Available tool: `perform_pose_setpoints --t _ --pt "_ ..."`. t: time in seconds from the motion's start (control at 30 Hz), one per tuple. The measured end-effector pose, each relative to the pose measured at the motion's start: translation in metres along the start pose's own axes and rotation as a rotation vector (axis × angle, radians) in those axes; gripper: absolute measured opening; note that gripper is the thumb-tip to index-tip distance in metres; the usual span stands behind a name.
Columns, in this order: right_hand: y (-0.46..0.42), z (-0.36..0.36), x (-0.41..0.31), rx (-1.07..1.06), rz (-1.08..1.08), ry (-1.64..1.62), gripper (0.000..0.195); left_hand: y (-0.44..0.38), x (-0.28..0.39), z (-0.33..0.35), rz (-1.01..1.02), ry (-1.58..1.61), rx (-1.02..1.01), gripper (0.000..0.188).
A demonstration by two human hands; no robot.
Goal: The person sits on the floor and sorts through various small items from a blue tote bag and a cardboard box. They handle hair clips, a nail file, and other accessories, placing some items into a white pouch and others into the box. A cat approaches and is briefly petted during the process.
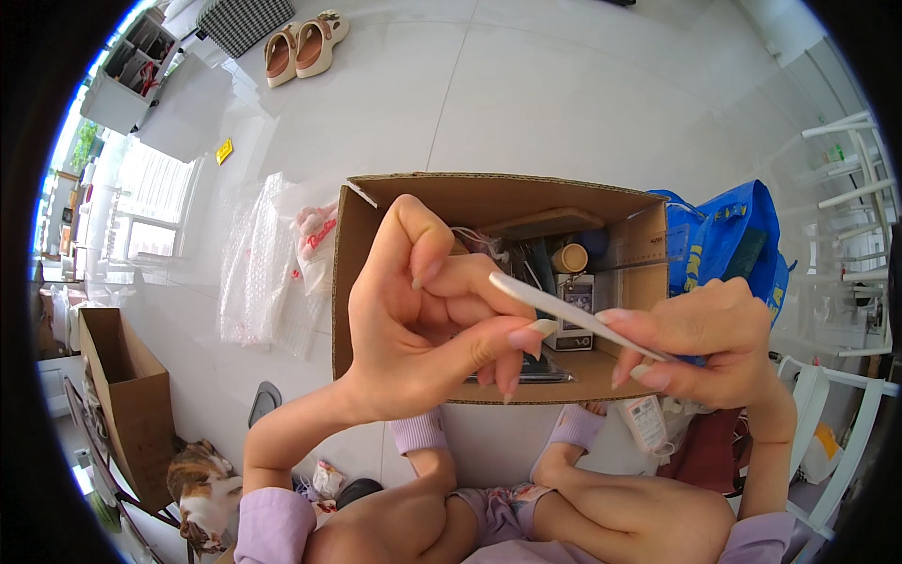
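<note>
My right hand (pixel 705 342) pinches a thin, pale flat strip, apparently a nail file (pixel 564 307), between thumb and fingers. It slants up to the left, its far end by my left hand's fingers. My left hand (pixel 430 317) is half curled, palm side partly in view, the thumb apart from the bent fingers; I see nothing held in it. Both hands are above an open cardboard box (pixel 409 185). Inside are a jar with a tan lid (pixel 569 259), a small printed box (pixel 574 338) and a wooden piece (pixel 539 222). The hands hide some of its contents.
Bubble wrap (pixel 250 268) lies left of the box, and a blue shopping bag (pixel 747 225) stands right. A cat (pixel 204 486) lies beside a tall cardboard box (pixel 130 402). Sandals (pixel 306 49) sit farther off. A white chair (pixel 838 437) is at right.
</note>
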State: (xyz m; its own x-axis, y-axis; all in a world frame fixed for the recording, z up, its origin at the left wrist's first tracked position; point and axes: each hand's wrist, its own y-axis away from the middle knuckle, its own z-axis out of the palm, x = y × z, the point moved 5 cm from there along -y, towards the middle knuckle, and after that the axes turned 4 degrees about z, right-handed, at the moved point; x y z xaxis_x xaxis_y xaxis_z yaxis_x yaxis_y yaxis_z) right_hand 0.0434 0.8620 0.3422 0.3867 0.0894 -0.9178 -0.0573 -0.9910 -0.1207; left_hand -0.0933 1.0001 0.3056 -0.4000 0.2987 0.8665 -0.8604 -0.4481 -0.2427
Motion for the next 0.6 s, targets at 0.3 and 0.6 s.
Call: perform_pose_setpoints --t 0.3,0.6 --pt "-0.007 0.014 -0.006 0.037 -0.147 0.21 0.041 0.004 -0.002 0.003 0.156 0.01 0.023 0.043" --pt "-0.007 0.011 -0.005 0.071 -0.181 0.22 0.041 0.001 -0.006 0.003 0.198 0.088 0.036 0.043"
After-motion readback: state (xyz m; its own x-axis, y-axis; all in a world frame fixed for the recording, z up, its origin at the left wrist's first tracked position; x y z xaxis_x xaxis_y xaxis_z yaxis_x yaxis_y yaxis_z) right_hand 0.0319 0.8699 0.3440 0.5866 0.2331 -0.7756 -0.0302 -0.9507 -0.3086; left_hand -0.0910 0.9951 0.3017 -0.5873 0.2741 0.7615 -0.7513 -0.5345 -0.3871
